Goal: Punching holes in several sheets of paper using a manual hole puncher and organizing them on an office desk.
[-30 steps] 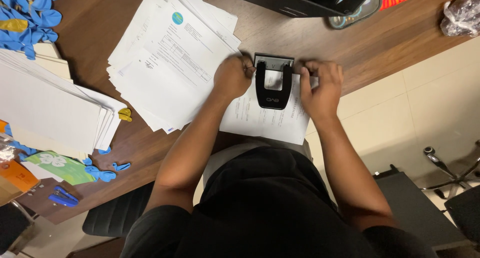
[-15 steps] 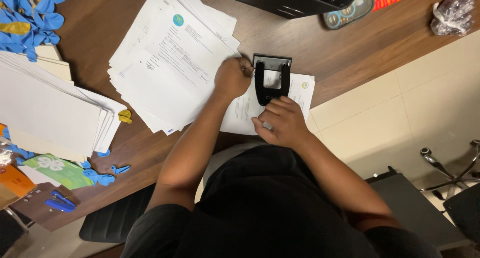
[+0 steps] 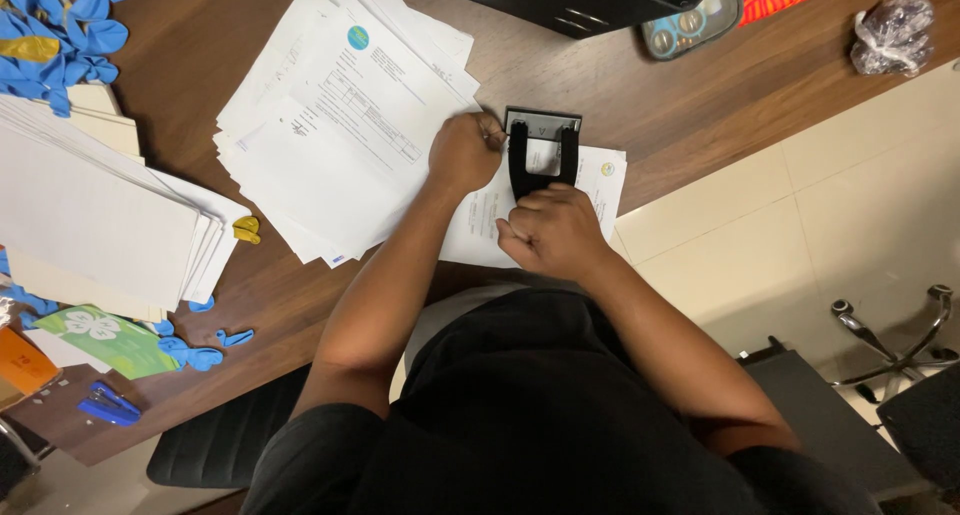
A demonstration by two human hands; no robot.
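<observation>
Now right hand (image 3: pixel 548 235) fisted on black hole punch (image 3: pixel 541 147) lever; left hand (image 3: pixel 464 153) pinching printed sheet (image 3: pixel 487 225) edge.

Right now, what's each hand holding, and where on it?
Right hand is closed over the front end of the black hole punch lever. Left hand pinches the printed sheets at their top edge beside the punch.

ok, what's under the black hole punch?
A printed white sheet lies under the black hole punch on the brown wooden desk. The right hand covers the lever's near end; the sheet's edge inside the punch is hidden.
</observation>
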